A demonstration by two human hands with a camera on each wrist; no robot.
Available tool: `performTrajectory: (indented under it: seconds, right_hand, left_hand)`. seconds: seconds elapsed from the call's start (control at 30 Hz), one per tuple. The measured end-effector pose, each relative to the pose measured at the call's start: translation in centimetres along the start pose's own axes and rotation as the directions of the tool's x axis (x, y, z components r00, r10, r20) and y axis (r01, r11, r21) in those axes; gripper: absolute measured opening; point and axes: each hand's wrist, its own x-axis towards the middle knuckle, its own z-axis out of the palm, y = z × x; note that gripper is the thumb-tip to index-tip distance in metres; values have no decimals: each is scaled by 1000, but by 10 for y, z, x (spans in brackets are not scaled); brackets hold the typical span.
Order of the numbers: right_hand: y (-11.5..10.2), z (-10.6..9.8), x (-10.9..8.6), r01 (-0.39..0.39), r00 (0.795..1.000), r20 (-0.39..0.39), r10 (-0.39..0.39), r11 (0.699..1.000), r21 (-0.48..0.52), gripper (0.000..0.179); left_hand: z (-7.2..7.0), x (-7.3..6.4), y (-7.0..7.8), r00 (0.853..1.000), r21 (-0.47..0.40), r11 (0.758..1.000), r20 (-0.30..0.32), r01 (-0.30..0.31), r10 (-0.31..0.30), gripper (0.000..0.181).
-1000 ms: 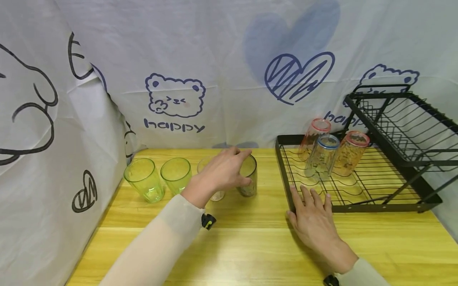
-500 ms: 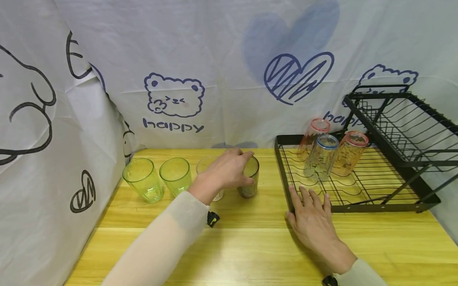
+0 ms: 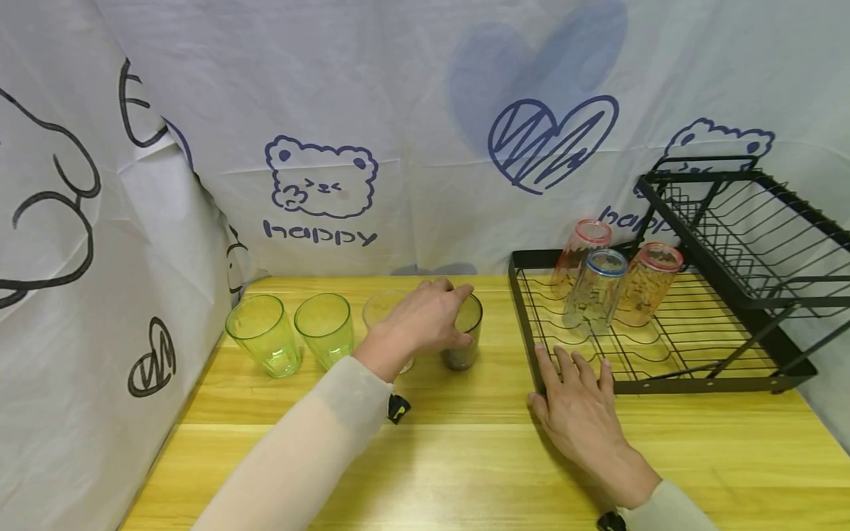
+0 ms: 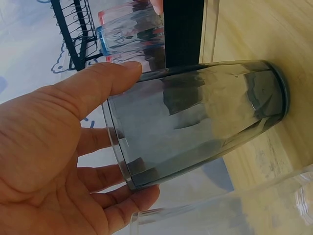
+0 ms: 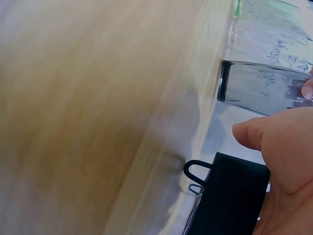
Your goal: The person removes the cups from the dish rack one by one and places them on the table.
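My left hand (image 3: pixel 428 317) grips a grey tinted glass (image 4: pixel 195 112) near its rim, thumb on one side and fingers on the other. The grey glass stands upright on the wooden table in the head view, its far side partly hidden by the hand. Close to its left is a clear glass (image 3: pixel 377 305), mostly behind the same hand. My right hand (image 3: pixel 581 409) rests with spread, fairly straight fingers on the front left corner of a black wire dish rack (image 3: pixel 671 384); its thumb lies outside the frame.
Two green glasses (image 3: pixel 263 335) stand upright at the left. Inside the rack's lower tier, glasses with red rims and a blue-rimmed glass (image 3: pixel 596 291) are upside down. A raised upper tier (image 3: pixel 770 228) overhangs the rack's right side. A printed cloth (image 3: pixel 412 133) hangs behind.
My left hand has shifted a little to the right, and the grey glass has moved slightly right with it. The right hand stays on the rack's corner.
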Motion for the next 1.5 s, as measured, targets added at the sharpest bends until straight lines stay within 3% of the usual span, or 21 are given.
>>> performTrajectory:
  seconds: [0.57,0.93,1.5]
  right_hand:
    - [1,1,0,-2,1000,-6,2,1000,0,77]
    - [0,0,0,7,1000,-25,-8,1000,-15,77]
    - [-1,-2,2,-19,1000,5,19,1000,-5,74]
  left_hand:
    - [3,3,3,1000,2,1000,10,17,-17,89]
    - [9,7,8,1000,26,999,-10,21,-20,87]
    - [13,9,9,999,16,999,-32,35,-35,85]
